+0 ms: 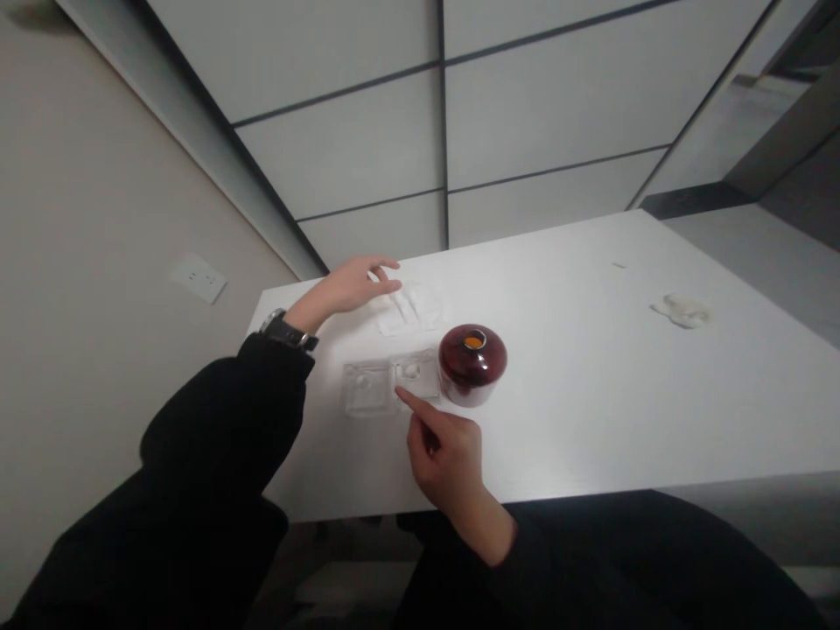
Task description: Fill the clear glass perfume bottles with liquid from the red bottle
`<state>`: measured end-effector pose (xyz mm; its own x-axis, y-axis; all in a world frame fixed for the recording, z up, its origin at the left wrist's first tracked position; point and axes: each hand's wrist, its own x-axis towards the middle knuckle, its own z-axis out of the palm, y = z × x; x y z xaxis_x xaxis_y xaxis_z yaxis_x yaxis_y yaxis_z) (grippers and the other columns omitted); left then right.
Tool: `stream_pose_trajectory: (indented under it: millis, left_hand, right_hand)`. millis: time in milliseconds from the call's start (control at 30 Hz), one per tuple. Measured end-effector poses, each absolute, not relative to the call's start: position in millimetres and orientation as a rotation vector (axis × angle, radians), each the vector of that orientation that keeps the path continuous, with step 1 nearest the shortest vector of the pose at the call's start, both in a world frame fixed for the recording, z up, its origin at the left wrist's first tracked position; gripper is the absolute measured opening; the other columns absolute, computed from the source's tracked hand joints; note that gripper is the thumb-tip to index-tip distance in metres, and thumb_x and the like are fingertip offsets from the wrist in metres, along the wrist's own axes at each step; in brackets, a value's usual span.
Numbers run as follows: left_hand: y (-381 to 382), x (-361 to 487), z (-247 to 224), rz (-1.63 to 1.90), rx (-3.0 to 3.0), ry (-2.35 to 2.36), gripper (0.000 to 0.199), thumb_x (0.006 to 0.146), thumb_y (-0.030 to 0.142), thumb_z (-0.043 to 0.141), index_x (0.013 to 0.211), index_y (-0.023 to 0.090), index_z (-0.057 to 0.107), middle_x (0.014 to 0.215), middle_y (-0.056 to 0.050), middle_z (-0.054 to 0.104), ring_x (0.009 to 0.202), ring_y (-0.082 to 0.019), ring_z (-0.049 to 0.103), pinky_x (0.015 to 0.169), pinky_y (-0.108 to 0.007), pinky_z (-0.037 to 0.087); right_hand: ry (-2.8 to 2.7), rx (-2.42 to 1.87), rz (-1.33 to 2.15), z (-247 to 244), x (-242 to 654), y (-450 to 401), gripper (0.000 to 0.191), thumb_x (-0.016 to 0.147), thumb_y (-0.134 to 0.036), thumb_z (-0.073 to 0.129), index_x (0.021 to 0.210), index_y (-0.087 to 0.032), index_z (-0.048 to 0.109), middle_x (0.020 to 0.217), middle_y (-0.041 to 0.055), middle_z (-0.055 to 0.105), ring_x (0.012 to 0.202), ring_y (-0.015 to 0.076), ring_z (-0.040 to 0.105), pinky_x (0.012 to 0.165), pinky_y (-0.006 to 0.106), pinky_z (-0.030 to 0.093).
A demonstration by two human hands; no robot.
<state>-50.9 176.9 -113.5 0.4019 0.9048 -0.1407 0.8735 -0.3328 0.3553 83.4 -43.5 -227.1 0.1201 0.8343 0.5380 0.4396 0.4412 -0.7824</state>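
My left hand (363, 284), with a watch on its wrist, hovers by some thin, clear or whitish packaging (413, 308) near the table's back edge; its fingers are apart and hold nothing. A clear, open two-part plastic case (368, 389) lies on the white table, just left of a dark red, glossy round container (472, 366) with an orange spot inside its metal-rimmed top opening. My right hand (446, 446) has its index finger stretched out to the middle of the clear case, the other fingers curled, with nothing visible in them.
A crumpled white tissue (682, 311) and a tiny scrap (619, 265) lie on the right part of the white table (591, 394). White panelled doors (367, 140) stand behind the table. At left is a wall with a socket (202, 278).
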Motion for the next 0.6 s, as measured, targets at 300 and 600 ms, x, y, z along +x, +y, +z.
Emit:
stream_pose_trajectory:
  millis: [300, 600]
  left_hand:
    - [25.6, -131.7, -170.1, 0.649, 2.177, 1.248, 0.097, 0.075, 0.072, 0.081, 0.152, 0.023, 0.048, 0.159, -0.019, 0.048, 0.149, -0.037, 0.047, 0.127, -0.058, 0.036]
    - [36.4, -93.3, -176.9, 0.565, 2.5, 1.176, 0.088, 0.075, 0.055, 0.09, 0.149, 0.027, 0.052, 0.144, -0.01, 0.068, 0.134, -0.032, 0.064, 0.117, -0.052, 0.048]
  right_hand:
    - [-1.419, -0.927, 0.064, -230.1, 115.9, -70.7, 0.029, 0.089, -0.004, 0.056, 0.105, -0.025, 0.068, 0.071, -0.001, 0.068, 0.054, 0.0144, 0.059, 0.053, 0.028, 0.048]
    - [-1.543, -1.263, 0.443, -201.0, 194.1, -21.5, 0.087, 0.08, -0.051, 0.085, 0.15, -0.027, 0.039, 0.146, 0.0161, 0.057, 0.138, 0.0348, 0.056, 0.118, 0.062, 0.043]
